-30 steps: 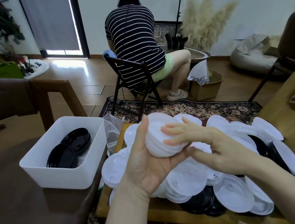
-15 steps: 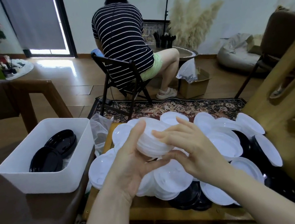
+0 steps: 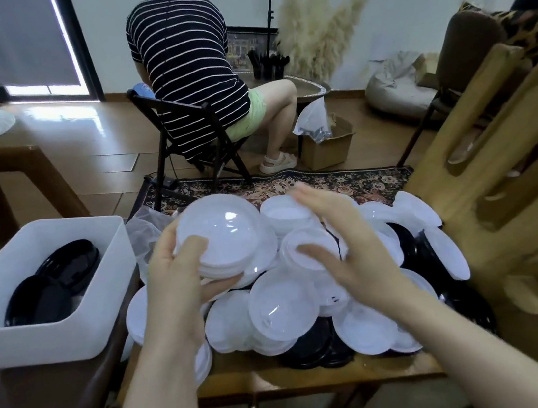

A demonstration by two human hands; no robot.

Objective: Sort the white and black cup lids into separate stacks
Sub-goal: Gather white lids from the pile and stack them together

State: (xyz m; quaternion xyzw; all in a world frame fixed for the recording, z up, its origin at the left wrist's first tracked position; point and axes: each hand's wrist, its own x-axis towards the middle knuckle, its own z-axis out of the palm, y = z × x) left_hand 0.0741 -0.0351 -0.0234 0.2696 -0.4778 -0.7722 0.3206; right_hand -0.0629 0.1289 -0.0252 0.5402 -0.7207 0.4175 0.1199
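1. Now I am gripping the white lid stack (image 3: 228, 240) in my left hand (image 3: 181, 278), keeping it gathered above the desk (image 3: 285, 379).
2. My right hand (image 3: 347, 255) is hovering fingers apart over loose white lids (image 3: 283, 302), likely choosing 1.
3. Black lids (image 3: 58, 285) are sitting apart in the bin (image 3: 38, 343).

A home living room: wooden floor (image 3: 80, 150), patterned rug (image 3: 292, 183), beanbag (image 3: 396, 89), pampas grass (image 3: 316, 31), folding chair (image 3: 197, 144).

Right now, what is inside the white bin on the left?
The white bin holds black lids, in two overlapping groups. No white lids show there. The bin's near wall hides part of its floor, so anything lying low there cannot be seen.
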